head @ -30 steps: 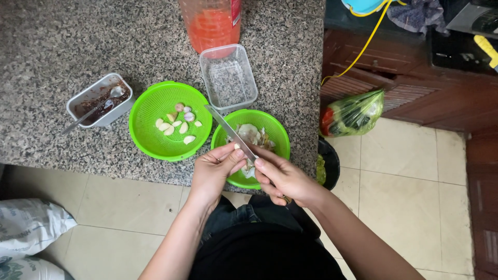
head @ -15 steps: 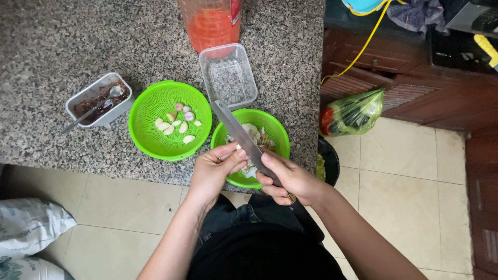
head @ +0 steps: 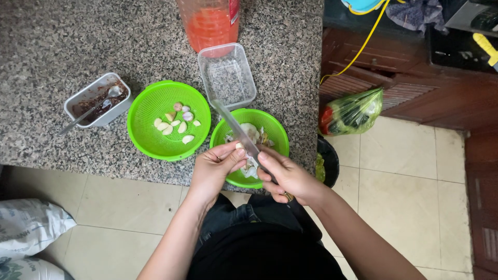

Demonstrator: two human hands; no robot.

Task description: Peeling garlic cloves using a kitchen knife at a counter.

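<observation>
Your right hand point(head: 288, 176) grips a knife point(head: 236, 129); your left hand point(head: 215, 168) pinches a garlic clove point(head: 239, 147) over the near green basket point(head: 277, 136) of skins. The left basket point(head: 150, 137) holds peeled cloves point(head: 175, 123).

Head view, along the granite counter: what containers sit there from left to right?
Metal tray of dark paste with spoon → green plastic colander of peeled garlic cloves → clear empty plastic tub → green plastic colander of garlic skins.

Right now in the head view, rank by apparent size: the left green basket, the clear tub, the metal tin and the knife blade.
1. Left green basket: widest.
2. Clear tub.
3. Metal tin: slightly smaller than the tub, though close enough to be unsure.
4. Knife blade: long but thinnest, held in the right hand.
</observation>
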